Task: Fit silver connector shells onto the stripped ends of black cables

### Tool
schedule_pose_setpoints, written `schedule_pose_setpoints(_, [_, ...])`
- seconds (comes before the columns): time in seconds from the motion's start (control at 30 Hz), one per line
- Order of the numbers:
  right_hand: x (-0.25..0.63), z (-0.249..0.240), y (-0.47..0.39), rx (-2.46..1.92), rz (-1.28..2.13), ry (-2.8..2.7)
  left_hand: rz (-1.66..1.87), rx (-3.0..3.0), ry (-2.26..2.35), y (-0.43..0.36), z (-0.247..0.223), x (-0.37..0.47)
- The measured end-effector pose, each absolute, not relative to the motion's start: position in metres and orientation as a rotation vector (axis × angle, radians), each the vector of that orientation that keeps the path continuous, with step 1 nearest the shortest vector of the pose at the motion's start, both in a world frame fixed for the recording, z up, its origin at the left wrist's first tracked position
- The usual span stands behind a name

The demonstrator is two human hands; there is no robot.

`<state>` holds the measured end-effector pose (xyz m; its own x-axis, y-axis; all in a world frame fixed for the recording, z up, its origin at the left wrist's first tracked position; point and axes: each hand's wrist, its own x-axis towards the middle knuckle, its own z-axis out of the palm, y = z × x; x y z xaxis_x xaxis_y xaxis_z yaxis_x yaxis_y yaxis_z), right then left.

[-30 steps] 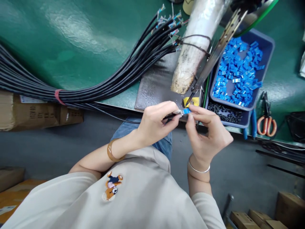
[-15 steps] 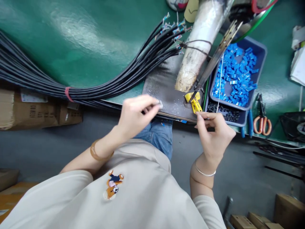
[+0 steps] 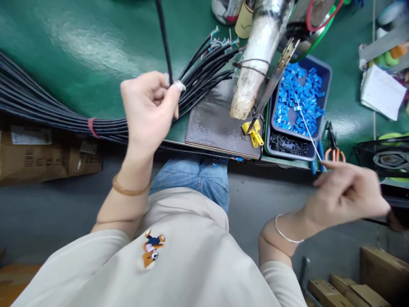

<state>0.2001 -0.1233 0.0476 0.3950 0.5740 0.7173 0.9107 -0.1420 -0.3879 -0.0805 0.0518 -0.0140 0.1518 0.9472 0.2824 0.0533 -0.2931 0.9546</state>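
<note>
My left hand (image 3: 150, 106) is closed, thumb against fingers, on a black cable (image 3: 164, 40) that runs up past the top edge of the view. A small whitish piece (image 3: 180, 86) shows at the thumb tip; what it is I cannot make out. Off to the right, beyond the table edge, my right hand (image 3: 348, 194) is closed and slightly blurred. A thin white string (image 3: 307, 124) reaches down across the blue pieces to its fingertips. Behind my left hand lies a bundle of black cables (image 3: 204, 70) with stripped, coloured wire ends.
A brown board (image 3: 214, 123) bears a yellow clip-like piece (image 3: 254, 134) under a metal bar (image 3: 271, 83). Beside it stand a tray of blue connectors (image 3: 302, 102) and a tray of small black parts (image 3: 287, 145). Orange-handled pliers (image 3: 334, 153) lie farther right, near papers (image 3: 383, 91).
My left hand has moved up and left from the board, and a black cable now shows in it. My right hand has swung right, away from the yellow piece, and the string slants with it.
</note>
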Motion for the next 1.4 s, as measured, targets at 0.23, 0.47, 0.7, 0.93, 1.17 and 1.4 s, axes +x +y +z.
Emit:
schedule_pose_setpoints(0.23, [0.270,0.009,-0.071,-2.313,-0.160,-1.525,0.489,1.472,0.536,0.014,-0.008,-0.110])
schedule_pose_setpoints(0.47, [0.272,0.006,-0.049,-2.399,-0.015,-1.492,0.242,1.556,0.304,0.005,-0.012,-0.065])
schedule_pose_setpoints(0.7, [0.243,0.017,-0.070,-2.250,-0.202,-1.382,0.557,1.575,0.510,-0.011,-0.005,-0.019])
schedule_pose_setpoints(0.93, [0.188,0.030,-0.091,-1.627,-0.047,-1.070,0.816,1.625,0.746,-0.021,-0.011,-0.012])
schedule_pose_setpoints(1.17, [0.155,0.008,-0.096,-1.625,0.364,-1.109,0.676,1.558,0.619,-0.005,-0.006,-0.015])
schedule_pose_setpoints(1.4, [0.157,0.006,-0.092,-1.692,0.261,-1.084,0.242,2.581,0.246,-0.024,0.028,-0.028])
